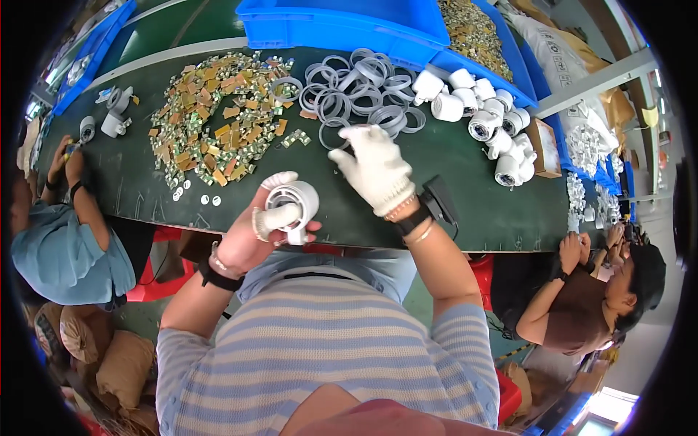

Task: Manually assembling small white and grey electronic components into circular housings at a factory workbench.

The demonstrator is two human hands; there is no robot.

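My left hand (265, 218), with fabric covers on some fingers, is closed round a white camera housing (297, 201), its round opening tilted up. A covered finger or thumb lies across that opening. In a white glove, my right hand (374, 166) is at the near edge of a pile of translucent grey rings (356, 83). Its thumb and fingers close about the rim of one grey ring (322, 136); the exact contact is partly hidden by the glove.
Small circuit boards (218, 123) lie heaped on the green table (502, 221) at left. White camera housings (502, 123) cluster at right, near a black adapter (440, 200). Blue bins (342, 33) line the back. One person (69, 247) sits at left, another (582, 305) at right.
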